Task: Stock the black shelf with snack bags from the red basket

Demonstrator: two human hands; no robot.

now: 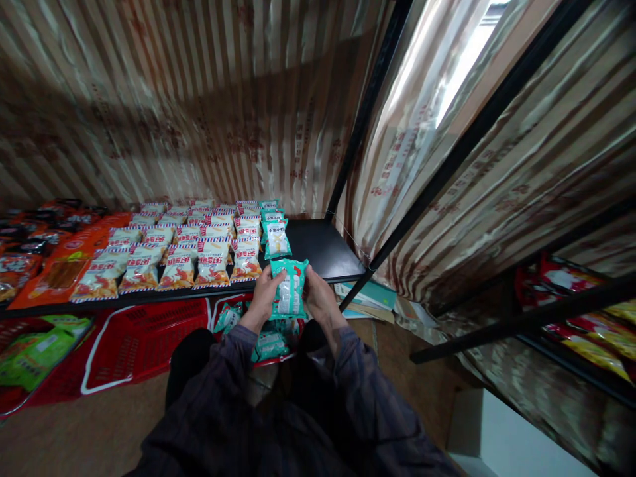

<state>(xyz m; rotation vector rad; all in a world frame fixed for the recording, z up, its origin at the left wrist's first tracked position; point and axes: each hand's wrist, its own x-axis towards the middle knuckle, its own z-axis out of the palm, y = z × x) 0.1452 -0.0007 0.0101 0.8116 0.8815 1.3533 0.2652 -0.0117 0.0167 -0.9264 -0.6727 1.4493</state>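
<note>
Between both hands I hold a teal snack bag (289,291), its printed panel turned up toward me. My left hand (264,295) grips its left edge with the thumb on top. My right hand (319,295) has hold of the right edge, its fingers partly behind the bag. Just beyond, a short row of teal snack bags (277,237) stands on the black shelf (320,248). Left of that row are several rows of white and orange snack bags (213,262). Below my hands, a red basket (214,311) contains more teal bags (269,344).
Orange packets (59,262) lie at the shelf's left end. Red baskets (144,344) stand on the floor, one with green bags (42,351). Black metal posts (447,169) slant across the right side. Striped curtains (199,99) hang behind. A white box (527,437) sits lower right.
</note>
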